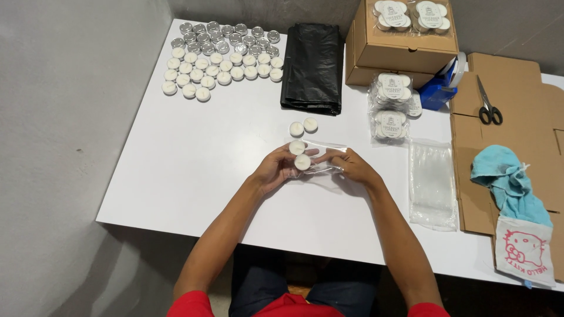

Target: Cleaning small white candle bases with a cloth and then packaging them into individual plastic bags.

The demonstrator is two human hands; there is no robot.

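My left hand [276,169] holds two white tealight candles [300,155] at the mouth of a small clear plastic bag [326,154]. My right hand [351,166] grips that bag from the right and keeps it against the white table [194,147]. Two more loose tealights [303,127] lie just beyond my hands. Both hands meet near the table's middle.
Several rows of tealights [220,58] sit at the far left. A folded black plastic bag [312,67] lies behind my hands. To the right are cardboard boxes [399,53], packed candle bags [390,105], a stack of clear bags [433,182], scissors [487,105], a blue tape dispenser [440,88] and a blue cloth [508,182].
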